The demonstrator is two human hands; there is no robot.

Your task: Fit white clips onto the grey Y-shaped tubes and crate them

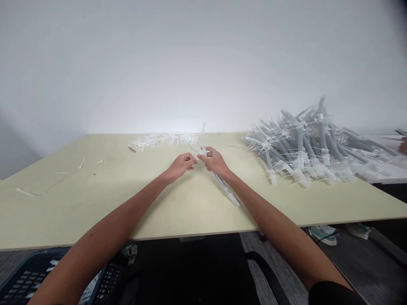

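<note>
Over the middle of the table my right hand is closed round a clear plastic tube. Its lower end slants down to the right, and a translucent, slightly bent piece stands up above my fingers. A thin pale strip sticks out to the left from the same grip. Just left of it, my left hand has its fingers curled together, close to the right fingertips but apart from them. Whether anything small is pinched in it is hidden.
A heap of grey tubes with white fittings and ties lies at right. Small white strips are spread at the back, beside a small grey piece. Loose pale strips lie left. Below stands a dark basket. Another person's hand shows far right.
</note>
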